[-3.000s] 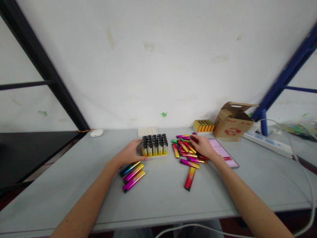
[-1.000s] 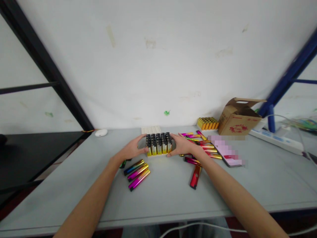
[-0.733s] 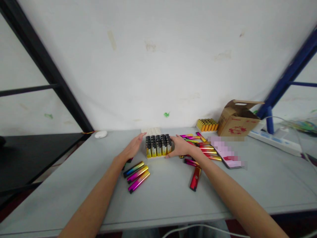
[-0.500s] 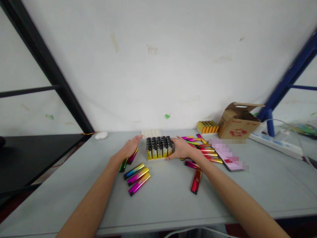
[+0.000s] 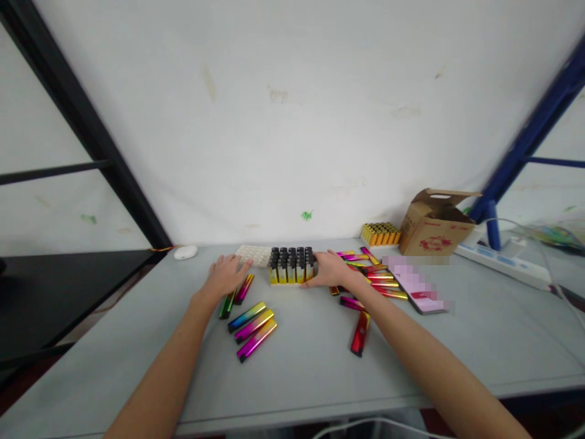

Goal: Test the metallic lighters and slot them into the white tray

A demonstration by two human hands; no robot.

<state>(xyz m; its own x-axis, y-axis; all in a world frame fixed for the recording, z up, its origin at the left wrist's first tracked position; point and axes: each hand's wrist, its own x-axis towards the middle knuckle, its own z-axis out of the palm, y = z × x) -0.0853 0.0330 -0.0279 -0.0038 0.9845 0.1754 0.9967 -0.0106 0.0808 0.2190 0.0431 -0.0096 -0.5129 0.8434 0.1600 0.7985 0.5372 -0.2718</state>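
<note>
Across the upper frame, pale wall (image 5: 292,122); across the lower half, grey table (image 5: 301,375). At right, opened cardboard box (image 5: 432,231); below it, partly blurred phone (image 5: 418,292). Left of centre, left hand (image 5: 225,273), fingers loosely spread, impossible to tell whether gripping. Right of centre, right hand (image 5: 331,269), thumb and fingers widely curved around the right end of a block of upright lighters (image 5: 291,268) at frame centre. Under the left fingertips, white tray (image 5: 255,255). Below centre left, three shiny sticks (image 5: 252,326) side by side.
</note>
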